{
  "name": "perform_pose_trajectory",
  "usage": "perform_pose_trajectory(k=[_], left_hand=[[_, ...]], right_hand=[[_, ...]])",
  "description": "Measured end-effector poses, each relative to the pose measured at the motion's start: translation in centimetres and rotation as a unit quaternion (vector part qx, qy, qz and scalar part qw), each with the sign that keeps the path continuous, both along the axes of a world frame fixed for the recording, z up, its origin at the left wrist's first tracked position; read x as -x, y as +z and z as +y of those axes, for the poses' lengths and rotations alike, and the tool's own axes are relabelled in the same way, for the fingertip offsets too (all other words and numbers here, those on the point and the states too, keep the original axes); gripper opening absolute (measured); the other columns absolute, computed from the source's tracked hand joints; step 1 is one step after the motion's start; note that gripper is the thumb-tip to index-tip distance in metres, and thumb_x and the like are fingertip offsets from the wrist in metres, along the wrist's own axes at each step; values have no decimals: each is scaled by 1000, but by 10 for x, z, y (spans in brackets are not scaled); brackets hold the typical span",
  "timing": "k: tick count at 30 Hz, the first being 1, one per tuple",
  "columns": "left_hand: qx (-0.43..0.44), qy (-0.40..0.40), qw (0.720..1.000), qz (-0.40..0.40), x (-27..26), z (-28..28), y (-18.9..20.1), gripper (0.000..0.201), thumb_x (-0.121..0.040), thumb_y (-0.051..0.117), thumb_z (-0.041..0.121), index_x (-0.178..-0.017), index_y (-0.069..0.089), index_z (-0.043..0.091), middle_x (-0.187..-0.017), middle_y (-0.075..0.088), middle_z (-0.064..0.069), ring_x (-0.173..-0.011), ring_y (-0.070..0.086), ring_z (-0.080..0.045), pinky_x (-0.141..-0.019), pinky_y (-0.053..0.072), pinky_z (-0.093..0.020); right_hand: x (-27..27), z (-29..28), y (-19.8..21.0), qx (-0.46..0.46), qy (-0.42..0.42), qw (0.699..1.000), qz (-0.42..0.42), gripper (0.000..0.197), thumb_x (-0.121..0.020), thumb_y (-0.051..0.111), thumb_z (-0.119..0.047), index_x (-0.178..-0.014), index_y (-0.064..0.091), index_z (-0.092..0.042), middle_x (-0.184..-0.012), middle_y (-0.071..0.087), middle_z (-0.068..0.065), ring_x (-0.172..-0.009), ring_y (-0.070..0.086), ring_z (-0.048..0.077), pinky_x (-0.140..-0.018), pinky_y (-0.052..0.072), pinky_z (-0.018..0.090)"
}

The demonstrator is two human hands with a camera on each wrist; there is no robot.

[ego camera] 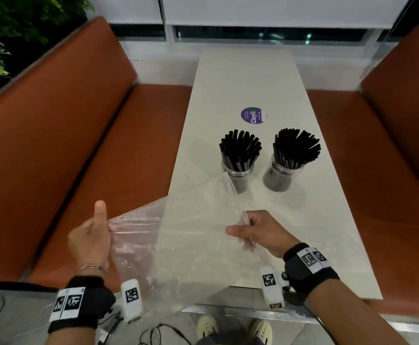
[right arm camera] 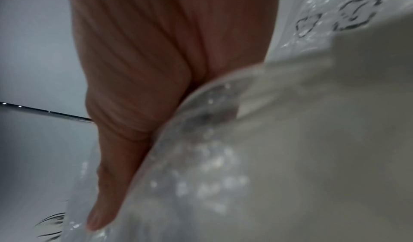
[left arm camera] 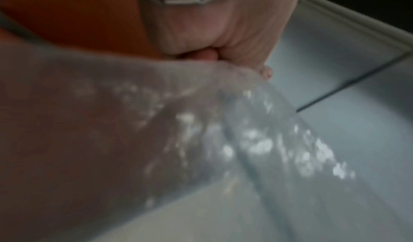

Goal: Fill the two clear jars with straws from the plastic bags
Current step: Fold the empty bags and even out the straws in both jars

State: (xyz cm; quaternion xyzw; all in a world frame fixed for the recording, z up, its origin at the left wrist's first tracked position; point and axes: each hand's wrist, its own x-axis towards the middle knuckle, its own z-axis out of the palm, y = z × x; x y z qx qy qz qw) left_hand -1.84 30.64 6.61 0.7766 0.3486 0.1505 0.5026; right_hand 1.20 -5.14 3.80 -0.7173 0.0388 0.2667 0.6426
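Two clear jars stand side by side on the pale table: the left jar and the right jar, each packed with upright black straws. A clear plastic bag, with no straws showing in it, is stretched between my hands over the table's near end. My left hand grips its left edge, thumb pointing up. My right hand pinches its right edge. The left wrist view has the bag blurred under the curled left hand. The right wrist view shows the right hand against the bag.
Orange-brown bench seats flank the table, one on the left and one on the right. A round purple sticker lies beyond the jars. A window and blinds close the far end. Cables and my shoes are on the floor below.
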Motion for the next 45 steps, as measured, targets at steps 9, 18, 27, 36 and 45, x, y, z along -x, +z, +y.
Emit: perform_pose_trajectory(k=[9, 18, 27, 36, 45], left_hand=[[238, -311, 901, 188, 29, -29, -22, 56, -78, 76, 60, -125, 65, 31, -107, 83, -3, -90, 81, -18, -83, 63, -39], [245, -323, 887, 220, 41, -55, -53, 30, -88, 79, 13, -116, 79, 22, -102, 83, -14, -53, 66, -14, -52, 53, -28], [303, -325, 875, 194, 5, -110, -49, 28, -99, 52, -10, -93, 78, -2, -106, 83, -8, -91, 73, -14, -66, 50, -24], [247, -419, 856, 172, -22, -229, -56, 71, -88, 83, 7, -144, 51, 36, -114, 67, -9, -73, 76, -1, -61, 64, -28], [92, -359, 926, 68, -17, -285, -93, 77, -71, 94, 21, -133, 57, 48, -84, 56, 4, -81, 55, -20, -75, 50, -29]], right_hand=[[28, -30, 1, -43, -61, 996, 39, 29, -79, 85, -28, -88, 67, -6, -86, 78, 13, -55, 70, 24, -47, 50, 28], [53, -92, -9, -4, -52, 992, 112, 29, -99, 72, -26, -120, 73, -6, -107, 82, 20, -76, 73, 36, -69, 62, 39], [73, -175, -2, 70, -99, 990, 75, 49, -97, 47, 21, -70, 76, -7, -87, 78, 16, -78, 67, 28, -57, 51, 25], [73, -255, 5, 163, -116, 978, 62, 39, -97, 47, 21, -75, 75, 6, -112, 79, 16, -111, 71, 38, -80, 61, 36], [47, -286, 9, 38, -195, 973, 120, 59, -114, 33, -36, -123, 68, 11, -120, 75, 26, -108, 75, 42, -94, 60, 46]])
